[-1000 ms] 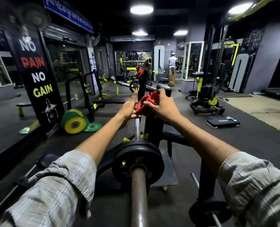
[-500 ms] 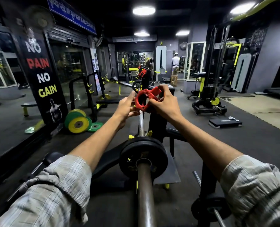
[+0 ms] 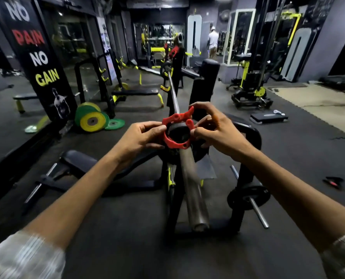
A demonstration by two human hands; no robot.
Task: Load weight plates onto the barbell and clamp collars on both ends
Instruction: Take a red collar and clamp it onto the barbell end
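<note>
- Red collar [image 3: 176, 132] held up w/ both hands, ring facing camera, lever tabs at top sticking up-right.
- Left hand [image 3: 141, 140] clenched on collar's left rim, thumb on top, fingers curled under.
- Right hand [image 3: 218, 130] gripping collar's right side by the tabs; index finger arched above, thumb and other fingers pinching the edge.
- Collar seen in front of black plate [image 3: 199, 152] on the barbell; cannot tell if ring is around the sleeve or just ahead of it.
- Barbell [image 3: 192, 190] running from lower centre away up-mid frame; near sleeve end bare, pointing toward camera.
- Plate sits on the sleeve behind the hands, mostly hidden by them.
- Far end of bar w/ dark plate [image 3: 164, 70] and a second red collar [image 3: 174, 51], small and blurry.
- Rack upright [image 3: 200, 93] just beside bar, right of it.
- Small black plate on a peg [image 3: 248, 196] low right.
- Green/yellow plates [image 3: 92, 120] leaning by the "NO PAIN NO GAIN" banner [image 3: 40, 63], left, well apart from bar.
- Bench [image 3: 135, 91] mid-left background; person [image 3: 213, 44] standing far back.
- Plaid sleeves at both bottom corners, blurred.
</note>
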